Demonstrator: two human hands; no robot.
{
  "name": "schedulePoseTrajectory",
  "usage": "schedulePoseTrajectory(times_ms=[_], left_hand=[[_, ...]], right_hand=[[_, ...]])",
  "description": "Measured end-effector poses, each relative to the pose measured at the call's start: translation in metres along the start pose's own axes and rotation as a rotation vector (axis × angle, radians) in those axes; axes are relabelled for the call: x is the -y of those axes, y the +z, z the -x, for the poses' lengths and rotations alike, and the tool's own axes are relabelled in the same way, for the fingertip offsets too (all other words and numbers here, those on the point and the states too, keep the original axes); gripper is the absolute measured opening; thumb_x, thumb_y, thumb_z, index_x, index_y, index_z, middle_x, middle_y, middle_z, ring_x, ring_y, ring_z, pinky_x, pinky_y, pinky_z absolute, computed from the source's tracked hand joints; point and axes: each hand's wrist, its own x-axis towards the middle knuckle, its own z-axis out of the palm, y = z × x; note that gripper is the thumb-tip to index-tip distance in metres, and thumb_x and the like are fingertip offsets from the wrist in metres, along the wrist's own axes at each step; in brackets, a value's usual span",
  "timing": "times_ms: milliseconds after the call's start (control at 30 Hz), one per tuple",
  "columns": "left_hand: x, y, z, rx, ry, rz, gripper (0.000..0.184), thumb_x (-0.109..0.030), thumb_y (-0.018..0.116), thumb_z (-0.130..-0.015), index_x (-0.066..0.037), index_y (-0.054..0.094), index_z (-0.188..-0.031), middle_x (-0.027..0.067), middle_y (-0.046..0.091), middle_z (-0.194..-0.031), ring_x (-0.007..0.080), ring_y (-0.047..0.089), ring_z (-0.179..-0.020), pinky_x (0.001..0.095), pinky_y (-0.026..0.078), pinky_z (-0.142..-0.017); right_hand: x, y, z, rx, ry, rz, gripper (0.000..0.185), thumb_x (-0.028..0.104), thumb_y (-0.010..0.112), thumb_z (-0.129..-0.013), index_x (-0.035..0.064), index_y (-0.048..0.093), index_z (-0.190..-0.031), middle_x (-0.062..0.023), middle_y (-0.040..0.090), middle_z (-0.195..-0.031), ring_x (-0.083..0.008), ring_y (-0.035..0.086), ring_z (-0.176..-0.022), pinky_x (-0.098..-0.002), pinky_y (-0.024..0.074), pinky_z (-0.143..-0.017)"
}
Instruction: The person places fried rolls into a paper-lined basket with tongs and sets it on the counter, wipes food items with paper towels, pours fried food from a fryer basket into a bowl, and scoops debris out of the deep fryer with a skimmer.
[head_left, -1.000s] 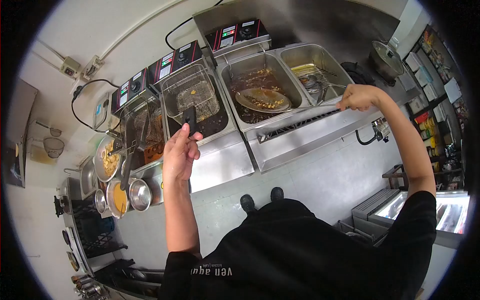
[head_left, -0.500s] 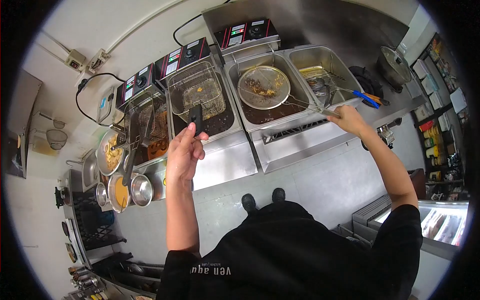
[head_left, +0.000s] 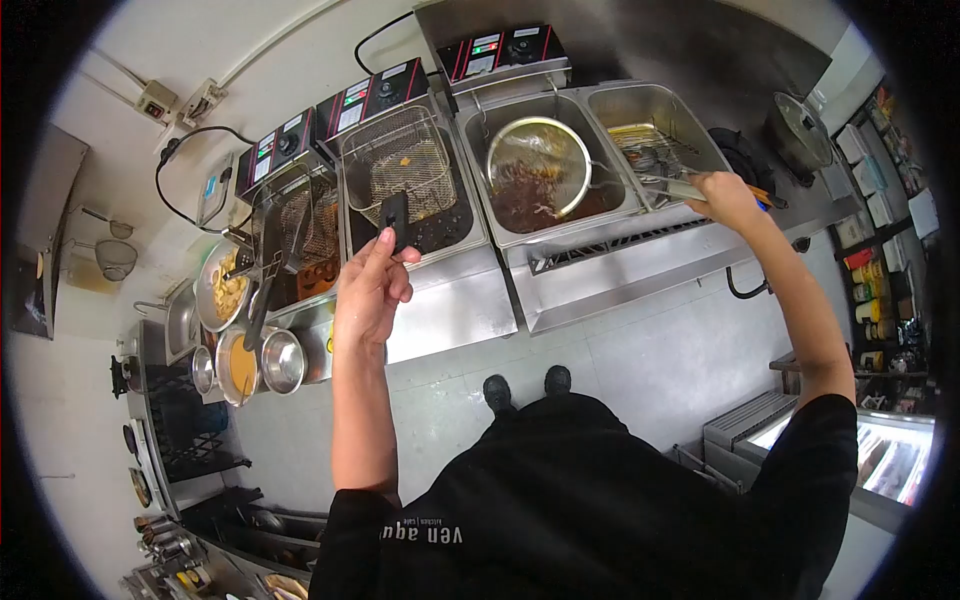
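Note:
My left hand (head_left: pixel 376 283) holds the black handle (head_left: pixel 396 214) of a wire fryer basket (head_left: pixel 398 160), which hangs over dark oil with a small yellow bit in it. My right hand (head_left: pixel 727 200) is closed round the handle of a round strainer (head_left: pixel 540 168). The strainer is tilted over the fryer tank (head_left: pixel 512 232) of brown oil, its rim bright and its mesh blurred. Close to my right hand, several metal utensils (head_left: pixel 645 150) lie in the neighbouring tank.
A second basket (head_left: pixel 303 232) sits in the left fryer. Bowls of pale pieces (head_left: pixel 226 284) and yellow batter (head_left: pixel 242 368) stand beside an empty steel bowl (head_left: pixel 284 361). A lidded pot (head_left: pixel 798 130) is at the right, and control boxes (head_left: pixel 505 52) line the back.
The strainer went from lying low in the oil to lifted with crumbs, and is now tilted with no crumbs plainly visible. My left hand keeps hold of the basket handle.

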Motion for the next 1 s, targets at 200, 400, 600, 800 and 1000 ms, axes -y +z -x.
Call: schedulePoseTrajectory(times_ms=[200, 400, 600, 800, 1000], left_hand=[[0.002, -0.008, -0.003, 0.018, -0.001, 0.021, 0.039, -0.034, 0.059, -0.092, 0.004, 0.053, -0.1, 0.0112, 0.063, -0.08, 0.0063, 0.041, -0.048, 0.0223, 0.039, -0.046], [-0.004, -0.001, -0.002, 0.016, -0.015, 0.014, 0.029, -0.032, 0.055, -0.094, -0.003, 0.057, -0.093, 0.0066, 0.063, -0.08, 0.0064, 0.039, -0.05, 0.023, 0.035, -0.047], [-0.004, -0.002, -0.001, 0.012, -0.024, 0.006, 0.029, -0.032, 0.056, -0.094, -0.003, 0.056, -0.095, 0.0072, 0.063, -0.081, 0.0064, 0.039, -0.049, 0.0231, 0.035, -0.047], [-0.008, -0.009, -0.002, 0.014, -0.037, -0.001, 0.03, -0.032, 0.056, -0.094, -0.002, 0.056, -0.098, 0.0067, 0.063, -0.081, 0.0062, 0.039, -0.049, 0.0232, 0.034, -0.047], [-0.006, -0.007, -0.004, 0.034, -0.039, -0.035, 0.031, -0.032, 0.056, -0.094, -0.002, 0.056, -0.099, 0.0069, 0.063, -0.082, 0.0065, 0.039, -0.049, 0.0238, 0.035, -0.048]], right_hand=[[-0.009, -0.046, 0.013, 0.288, 0.141, -0.294, 0.033, 0.028, 0.071, -0.072, -0.0038, 0.067, -0.081, -0.0206, 0.062, -0.066, -0.0318, 0.062, -0.065, -0.0385, 0.0475, -0.063], [0.013, -0.093, -0.006, 0.539, 0.256, -0.455, 0.034, 0.03, 0.074, -0.07, -0.003, 0.069, -0.077, -0.0101, 0.053, -0.053, -0.0193, 0.052, -0.051, -0.0339, 0.0405, -0.049], [0.016, -0.052, -0.047, 0.564, 0.343, -0.367, 0.036, 0.033, 0.075, -0.068, -0.0021, 0.067, -0.067, -0.0126, 0.055, -0.054, -0.0232, 0.055, -0.048, -0.0361, 0.0421, -0.047], [0.052, -0.013, -0.011, 0.345, 0.403, -0.409, 0.041, 0.034, 0.074, -0.07, -0.0045, 0.068, -0.079, -0.0251, 0.065, -0.078, -0.0367, 0.065, -0.079, -0.042, 0.0493, -0.073], [0.049, 0.007, 0.015, 0.24, 0.41, -0.333, 0.034, 0.034, 0.072, -0.073, 0.0021, 0.071, -0.084, -0.0247, 0.065, -0.081, -0.0368, 0.064, -0.081, -0.0436, 0.05, -0.075]])
